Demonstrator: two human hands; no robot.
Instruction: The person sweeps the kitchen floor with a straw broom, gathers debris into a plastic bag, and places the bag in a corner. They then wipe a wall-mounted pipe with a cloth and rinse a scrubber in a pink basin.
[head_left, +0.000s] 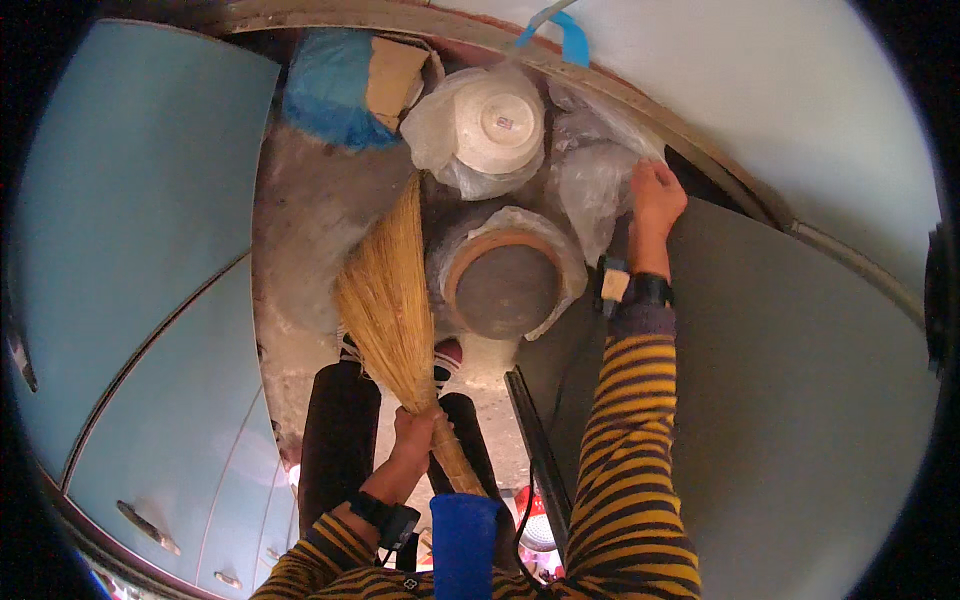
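Note:
My left hand (417, 439) grips a straw broom (394, 292) by the base of its handle, with the bristles fanned out away from me. At the right, my right hand (657, 191) pinches the edge of a clear plastic bag (596, 169) beside the wall. A round clay pot (455, 281) with plastic around its rim stands between the broom and the bag. Beyond the pot, a white bowl (499, 133) lies upside down on crumpled plastic.
Pale blue cabinets (142, 195) line the left side, and a dark grey panel (795, 375) fills the right. A blue plastic bag (326, 90) and torn cardboard (394, 79) sit by the far wall. A blue strap (574, 39) hangs above them.

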